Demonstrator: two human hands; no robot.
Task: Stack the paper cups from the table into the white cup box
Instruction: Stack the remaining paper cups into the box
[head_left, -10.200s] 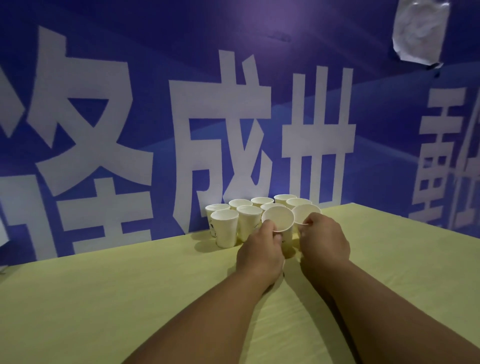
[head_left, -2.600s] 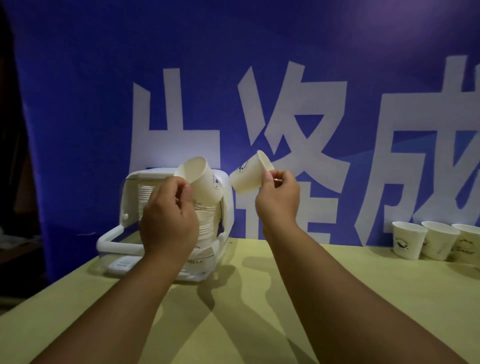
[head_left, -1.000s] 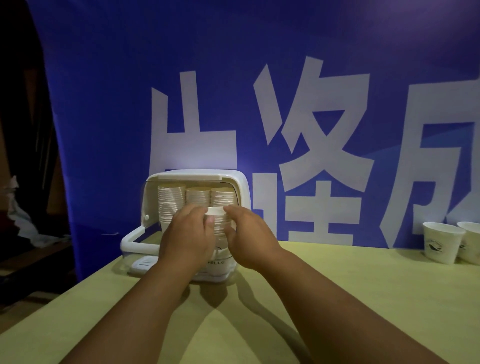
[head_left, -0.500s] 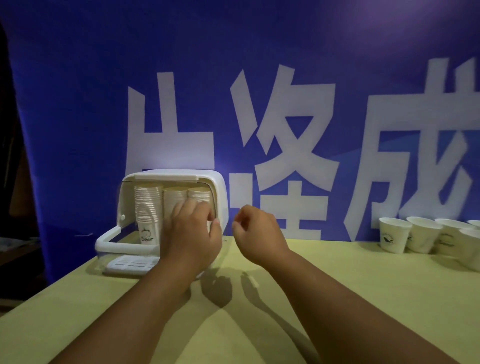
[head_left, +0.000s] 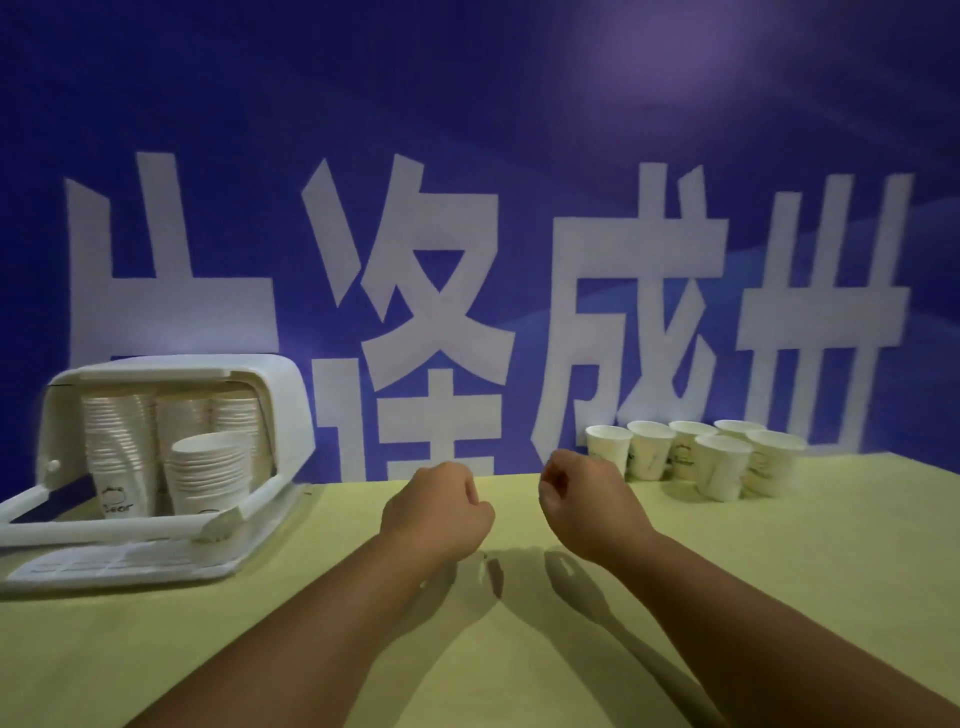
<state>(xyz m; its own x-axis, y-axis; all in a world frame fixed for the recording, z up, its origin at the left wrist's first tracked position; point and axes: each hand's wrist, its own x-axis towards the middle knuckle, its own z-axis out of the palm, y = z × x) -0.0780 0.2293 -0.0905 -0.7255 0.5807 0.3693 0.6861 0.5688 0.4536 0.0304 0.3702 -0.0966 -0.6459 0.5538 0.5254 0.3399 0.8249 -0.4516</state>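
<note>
Left hand (head_left: 436, 512), right hand (head_left: 587, 501) (curled) over table (head_left: 779, 551).

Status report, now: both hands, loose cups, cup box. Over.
Left hand, right hand empty, fingers loosely curled. Paper cups standing at right, untaken. White cup box open, stacks inside. Nothing blocks the way.
</note>
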